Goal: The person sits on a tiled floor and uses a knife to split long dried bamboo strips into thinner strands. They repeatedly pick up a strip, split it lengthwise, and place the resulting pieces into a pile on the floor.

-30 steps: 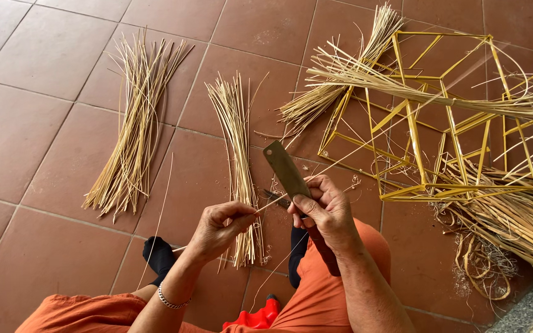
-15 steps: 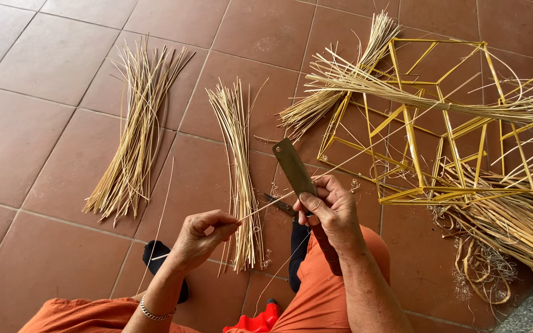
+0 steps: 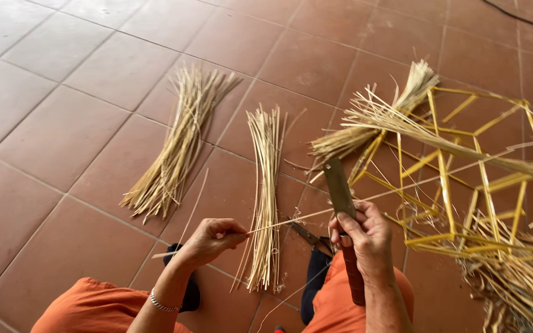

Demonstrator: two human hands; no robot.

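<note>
I am looking down at my two hands working over the red tiled floor [image 3: 63,135]. My left hand [image 3: 212,239] is pinching one end of a thin bamboo strip [image 3: 316,210] between thumb and fingertips, and the strip is running rightward, up to the blade. My right hand [image 3: 365,237] is clenching the handle of a broad knife [image 3: 339,190], the flat blade pointing up and away from me, with the strip lying across it just above my fingers. Between the hands a bundle of pale strips [image 3: 265,185] is lying on the tiles, and a second bundle [image 3: 177,145] is lying further left, well apart. A yellow stick frame [image 3: 464,179] is sitting to the right, draped with loose strips. My orange-clad knees [image 3: 340,302] are showing at the bottom edge
</note>
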